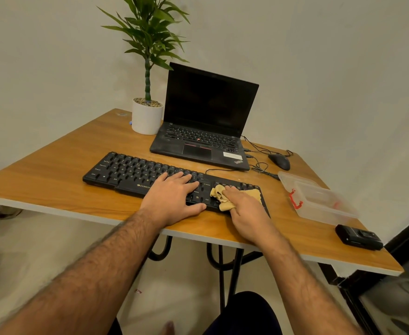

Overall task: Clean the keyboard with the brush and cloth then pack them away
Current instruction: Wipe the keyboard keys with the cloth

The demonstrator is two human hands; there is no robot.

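Note:
A black keyboard [126, 171] lies across the wooden table [61, 165]. My left hand [174, 198] rests flat on its middle keys, fingers spread, holding nothing. My right hand [244, 209] presses a crumpled tan cloth [219, 194] onto the keyboard's right end, over the number pad. The cloth bunches out to the left of my fingers. No brush shows in the head view.
An open black laptop [206, 124] stands behind the keyboard, beside a potted plant [147, 117]. A black mouse [279, 161] with tangled cables lies at the right. A clear plastic box with red clips [319, 201] and a small black device [358, 236] sit near the table's right edge.

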